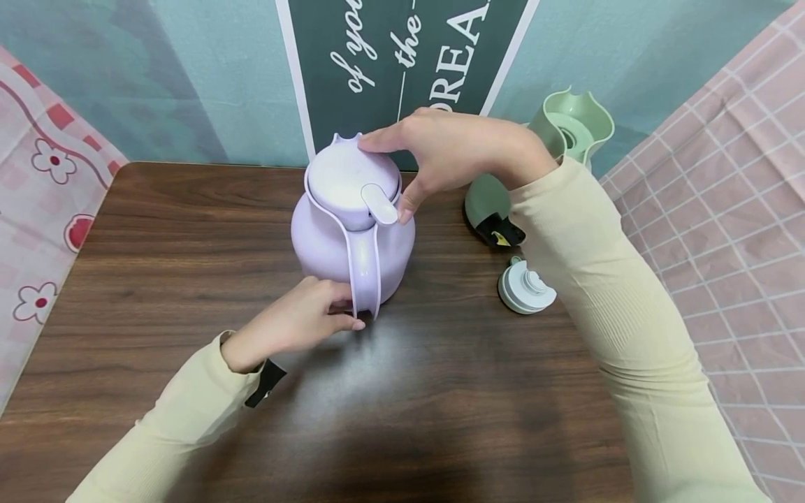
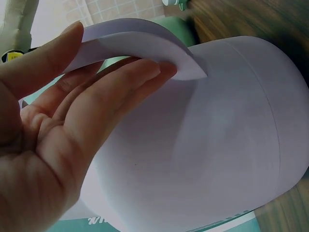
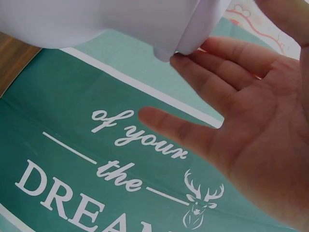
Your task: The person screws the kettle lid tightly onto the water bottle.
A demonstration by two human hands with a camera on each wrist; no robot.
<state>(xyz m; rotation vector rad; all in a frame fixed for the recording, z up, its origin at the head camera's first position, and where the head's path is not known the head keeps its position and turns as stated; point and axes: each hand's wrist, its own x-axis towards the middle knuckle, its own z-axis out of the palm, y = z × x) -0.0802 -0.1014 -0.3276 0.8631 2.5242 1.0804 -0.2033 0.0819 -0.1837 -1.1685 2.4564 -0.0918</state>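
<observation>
A lavender thermos jug (image 1: pixel 390 258) stands upright on the table, its round lid (image 1: pixel 339 175) seated in the collar and its small lever (image 1: pixel 379 204) pointing toward the handle. My left hand (image 1: pixel 305 314) grips the lower end of the jug's handle (image 1: pixel 363 269). In the left wrist view the thumb lies on the outer face of the handle (image 2: pixel 130 41), with fingers tucked beneath it. My right hand (image 1: pixel 449 150) spans the jug's top. Its thumb reaches the lever's tip, while straight fingertips (image 3: pixel 186 63) touch the rim at the spout (image 3: pixel 163 52).
To the right, behind the right forearm, sit a green jug (image 1: pixel 588 119) without a lid, a dark green and black piece (image 1: pixel 487 202) and a pale round stopper (image 1: pixel 525 288). A teal cloth (image 1: pixel 220 84) with white lettering hangs behind the wooden table (image 1: pixel 440 391).
</observation>
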